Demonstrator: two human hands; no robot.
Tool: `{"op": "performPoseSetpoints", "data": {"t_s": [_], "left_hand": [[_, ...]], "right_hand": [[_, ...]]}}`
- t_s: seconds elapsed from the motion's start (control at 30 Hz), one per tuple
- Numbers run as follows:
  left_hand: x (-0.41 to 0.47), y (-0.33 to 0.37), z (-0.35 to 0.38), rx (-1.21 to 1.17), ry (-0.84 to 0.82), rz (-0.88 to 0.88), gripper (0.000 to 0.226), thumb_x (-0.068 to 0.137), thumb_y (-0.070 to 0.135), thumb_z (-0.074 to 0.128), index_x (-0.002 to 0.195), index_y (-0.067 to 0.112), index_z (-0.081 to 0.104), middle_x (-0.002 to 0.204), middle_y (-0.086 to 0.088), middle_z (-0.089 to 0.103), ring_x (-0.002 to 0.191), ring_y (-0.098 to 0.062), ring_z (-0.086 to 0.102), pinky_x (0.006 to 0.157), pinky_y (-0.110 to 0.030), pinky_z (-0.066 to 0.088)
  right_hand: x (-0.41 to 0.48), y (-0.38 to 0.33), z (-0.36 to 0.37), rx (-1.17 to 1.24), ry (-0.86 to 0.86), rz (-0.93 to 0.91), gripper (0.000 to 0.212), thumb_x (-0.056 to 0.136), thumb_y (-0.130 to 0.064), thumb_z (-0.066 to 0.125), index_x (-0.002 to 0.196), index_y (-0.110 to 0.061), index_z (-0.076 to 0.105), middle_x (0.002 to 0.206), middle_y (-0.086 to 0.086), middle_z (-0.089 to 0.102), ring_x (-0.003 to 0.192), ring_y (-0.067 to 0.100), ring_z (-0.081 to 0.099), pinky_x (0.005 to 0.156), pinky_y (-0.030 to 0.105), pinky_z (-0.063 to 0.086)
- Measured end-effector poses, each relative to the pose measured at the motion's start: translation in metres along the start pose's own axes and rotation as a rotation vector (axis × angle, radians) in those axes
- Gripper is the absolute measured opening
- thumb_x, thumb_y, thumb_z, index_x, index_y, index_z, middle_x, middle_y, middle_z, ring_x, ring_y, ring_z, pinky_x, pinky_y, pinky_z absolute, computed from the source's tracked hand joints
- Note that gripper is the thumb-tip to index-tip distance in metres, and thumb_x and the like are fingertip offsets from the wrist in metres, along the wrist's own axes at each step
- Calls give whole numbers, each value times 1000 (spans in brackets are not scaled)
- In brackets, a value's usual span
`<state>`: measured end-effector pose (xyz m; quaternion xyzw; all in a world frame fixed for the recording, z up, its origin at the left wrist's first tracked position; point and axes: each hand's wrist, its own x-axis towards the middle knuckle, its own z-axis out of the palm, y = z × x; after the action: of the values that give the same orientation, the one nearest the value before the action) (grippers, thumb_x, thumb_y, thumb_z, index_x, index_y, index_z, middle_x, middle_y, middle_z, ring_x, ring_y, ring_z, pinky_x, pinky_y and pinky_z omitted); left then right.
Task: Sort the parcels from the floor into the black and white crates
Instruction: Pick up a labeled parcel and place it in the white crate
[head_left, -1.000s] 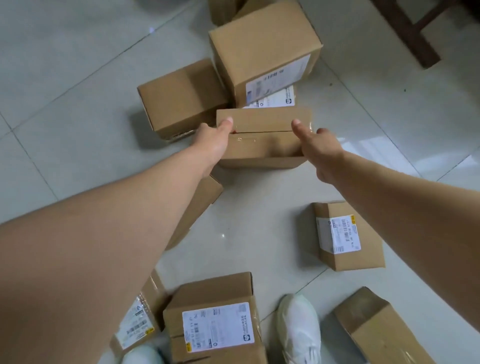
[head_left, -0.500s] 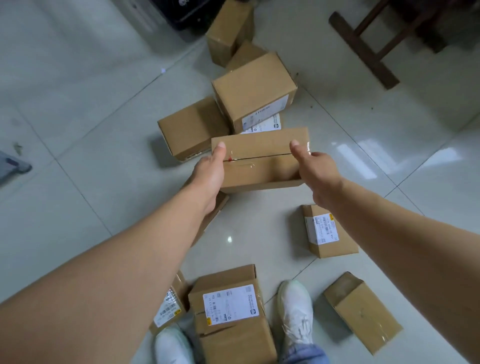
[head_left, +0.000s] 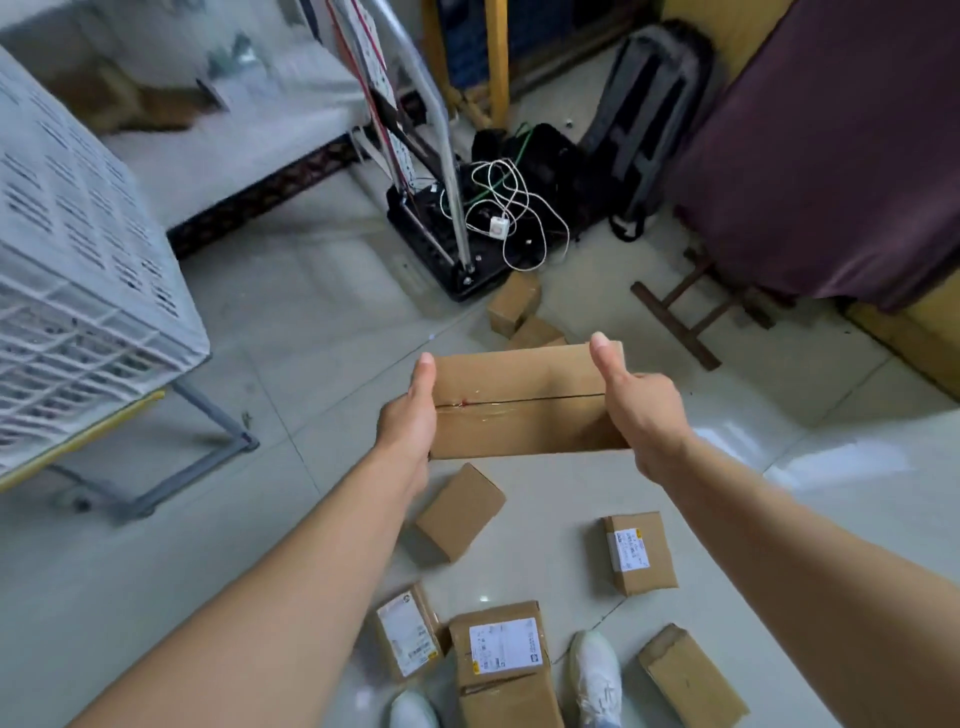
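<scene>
Two white shoes (head_left: 595, 675) stand at the bottom edge on the tiled floor (head_left: 311, 364), the left one cut off by the frame. Between them lies a labelled box (head_left: 501, 660); its near end is out of view and its print is too small to read. Four loose boxes (head_left: 460, 512) lie scattered around it. Above the floor, mid-view, both hands hold up the parcel (head_left: 519, 400). The left hand (head_left: 408, 421) grips its left end and the right hand (head_left: 641, 415) its right end. Each thumb lies along the top, and the other fingers are hidden under the cardboard. Beyond it, two far boxes (head_left: 514, 304) sit partly hidden behind its far edge. The white crate (head_left: 78, 291) stands at the left, blurred and cropped. A dark base (head_left: 415, 218) under tangled cable (head_left: 511, 208) may be a crate; I cannot tell.
</scene>
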<state>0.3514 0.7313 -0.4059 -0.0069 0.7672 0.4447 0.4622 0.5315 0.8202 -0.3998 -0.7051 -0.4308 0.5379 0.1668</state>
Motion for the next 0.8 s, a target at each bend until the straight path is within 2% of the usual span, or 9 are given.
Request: {"op": "performPoseSetpoints", "data": {"t_s": [0.1,0.17,0.23,0.3,0.4,0.5,0.57,0.67,0.8], "left_hand": [[-52,47,-29,-48,61,73,51,84,66,48,92,18,63,105,-5,68,94,-25,66,87,-43,54],[-84,73,-47,-101,96,96,50,85,65,49,90,16,60,101,-5,68,85,-23,66,67,-34,56],[-113,94,-65,-153,133,121,48,84,62,53,96,15,60,98,-4,66,78,-21,63,54,-26,49],[-139,109,-82,-185,151,157,40,84,54,58,97,16,61,98,-3,65,82,-22,62,60,-28,47],[-178,122,-104,-243,112,205,27,81,31,60,98,11,64,93,-5,65,80,-23,60,70,-33,49],[-214,129,-122,-263,87,261,4,76,15,52,75,12,54,71,-3,52,67,-21,46,65,-31,38],[-232,132,-132,-287,82,290,14,74,9,47,64,16,43,62,-1,40,61,-19,37,60,-29,32],[-249,133,-148,-330,101,321,21,72,3,43,57,18,38,56,1,36,54,-16,34,55,-27,28],[-262,126,-174,-342,189,338,15,70,2,43,62,15,44,63,-2,47,59,-16,42,56,-28,33]], "right_hand": [[-51,-51,-12,79,-6,-36,80,75,-75,50,112,-4,55,106,2,51,97,22,48,83,33,36],[-85,-81,-18,90,-24,-41,93,74,-79,47,129,-4,48,121,5,51,110,25,49,90,36,39],[-116,-107,-24,83,-31,-87,98,75,-80,43,136,-4,41,132,8,49,119,28,47,96,37,38],[-140,-124,-31,72,-29,-174,92,78,-77,42,136,-5,41,131,9,49,118,28,47,92,35,35],[-171,-142,-41,65,-73,-254,69,84,-67,43,117,-8,49,115,7,55,101,25,53,80,33,38],[-198,-155,-47,48,-129,-311,55,87,-56,44,110,-7,56,106,9,59,92,25,56,72,34,43],[-211,-164,-47,52,-157,-346,47,89,-49,45,105,-7,59,92,5,59,83,22,55,72,35,44],[-225,-174,-39,30,-188,-430,36,92,-43,46,95,-10,60,74,-4,52,66,11,47,55,27,36],[-244,-185,-22,31,-228,-486,42,91,-48,48,102,-8,54,77,-4,52,67,9,48,53,25,33]]}}
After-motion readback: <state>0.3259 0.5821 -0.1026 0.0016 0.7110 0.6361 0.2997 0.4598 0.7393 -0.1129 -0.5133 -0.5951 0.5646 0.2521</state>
